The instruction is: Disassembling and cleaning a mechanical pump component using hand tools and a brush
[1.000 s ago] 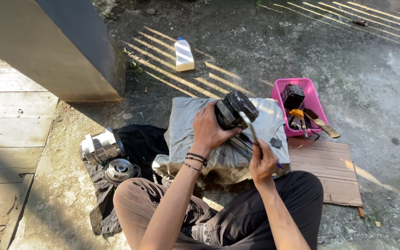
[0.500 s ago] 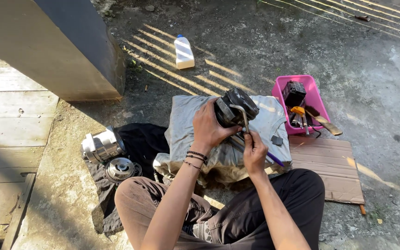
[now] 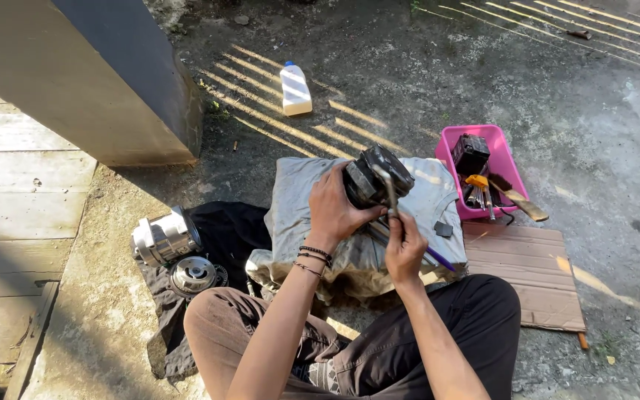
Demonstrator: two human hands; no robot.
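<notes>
The left hand (image 3: 335, 211) is wrapped round a dark round machine part (image 3: 376, 176), holding it up above the grey cloth (image 3: 290, 200) spread on the ground; the right hand (image 3: 404, 248) is closed on a thin metal tool (image 3: 390, 191) whose tip rests on that part; a pink tray (image 3: 450, 159) of tools sits beside the cloth's far right corner; a silver housing (image 3: 163, 237) lies off the cloth's left edge.

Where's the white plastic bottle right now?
In the head view, the white bottle stands on the ground at top centre, beyond the grey cushion, right of the concrete pillar.
</notes>
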